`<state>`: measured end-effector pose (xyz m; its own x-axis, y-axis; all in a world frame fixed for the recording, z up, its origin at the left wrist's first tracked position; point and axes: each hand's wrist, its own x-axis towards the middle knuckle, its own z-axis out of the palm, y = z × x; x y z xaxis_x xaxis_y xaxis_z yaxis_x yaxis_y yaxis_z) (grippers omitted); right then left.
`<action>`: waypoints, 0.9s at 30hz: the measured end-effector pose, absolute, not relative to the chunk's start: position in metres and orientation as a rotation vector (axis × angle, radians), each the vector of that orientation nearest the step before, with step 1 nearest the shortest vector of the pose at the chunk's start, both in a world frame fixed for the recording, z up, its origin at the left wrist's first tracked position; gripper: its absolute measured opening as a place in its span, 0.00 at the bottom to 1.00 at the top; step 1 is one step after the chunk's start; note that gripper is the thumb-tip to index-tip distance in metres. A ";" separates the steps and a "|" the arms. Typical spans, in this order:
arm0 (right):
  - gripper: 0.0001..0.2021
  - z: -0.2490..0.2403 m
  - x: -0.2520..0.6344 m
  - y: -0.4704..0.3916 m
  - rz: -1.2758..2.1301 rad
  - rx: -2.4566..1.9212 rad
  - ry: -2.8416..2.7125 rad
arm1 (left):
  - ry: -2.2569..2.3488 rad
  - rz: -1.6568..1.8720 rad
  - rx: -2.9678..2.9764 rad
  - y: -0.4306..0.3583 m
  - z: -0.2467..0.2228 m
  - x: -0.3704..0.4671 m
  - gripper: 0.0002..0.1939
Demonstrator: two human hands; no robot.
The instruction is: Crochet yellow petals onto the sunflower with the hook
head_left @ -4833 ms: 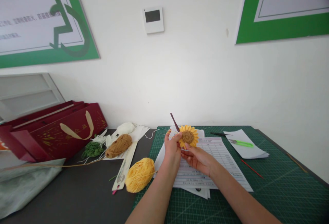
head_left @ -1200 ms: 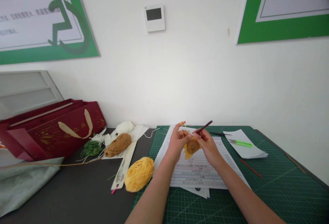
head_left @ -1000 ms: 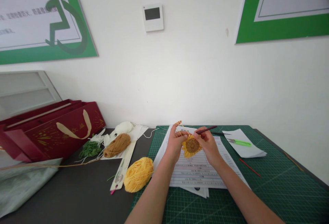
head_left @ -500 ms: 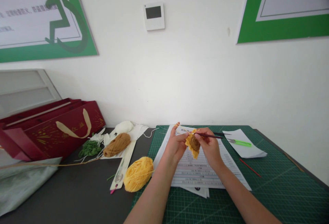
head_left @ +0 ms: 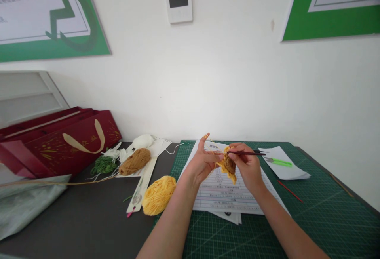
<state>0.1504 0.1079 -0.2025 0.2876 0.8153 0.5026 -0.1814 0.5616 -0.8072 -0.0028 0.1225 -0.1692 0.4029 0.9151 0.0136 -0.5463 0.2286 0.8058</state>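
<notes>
Between my hands hangs a small crocheted piece point(head_left: 229, 165) with a brown centre and yellow edge, above printed sheets. My left hand point(head_left: 204, 160) pinches its left side, with yellow yarn looped over the raised index finger. My right hand point(head_left: 245, 162) grips a dark red crochet hook point(head_left: 249, 153), whose tip is at the top of the piece, hidden among the stitches. The ball of yellow yarn point(head_left: 159, 195) rests left of my left forearm.
Printed sheets point(head_left: 219, 199) lie on a green cutting mat point(head_left: 323, 219). Green-handled snips point(head_left: 279, 162) rest on white paper point(head_left: 297, 173), near a red stick point(head_left: 290, 191). At left are brown yarn point(head_left: 135, 161), green yarn point(head_left: 103, 165), a ruler point(head_left: 145, 183) and a red bag point(head_left: 65, 144).
The crocheted piece and my right hand have shifted slightly right. My left index finger has tilted and its yarn hangs in a looser curve. The whole view has also shifted a little.
</notes>
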 end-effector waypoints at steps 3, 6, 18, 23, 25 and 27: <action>0.06 -0.201 0.152 0.106 0.811 -0.686 -1.044 | 0.512 1.097 0.867 0.117 -0.164 -0.001 0.71; 0.08 -0.201 0.154 0.106 0.916 -0.644 -0.987 | 0.498 1.134 0.902 0.112 -0.158 0.001 0.74; 0.15 -0.205 0.155 0.107 1.361 -0.465 -0.784 | 0.489 1.243 1.081 0.091 -0.145 0.013 0.64; 0.13 -0.210 0.158 0.108 1.421 -0.411 -0.744 | 0.459 1.204 1.059 0.083 -0.139 0.017 0.62; 0.14 -0.213 0.157 0.112 1.427 -0.392 -0.748 | 0.463 1.212 1.056 0.081 -0.138 0.018 0.61; 0.15 -0.216 0.154 0.117 1.423 -0.379 -0.763 | 0.469 1.223 1.054 0.081 -0.138 0.018 0.59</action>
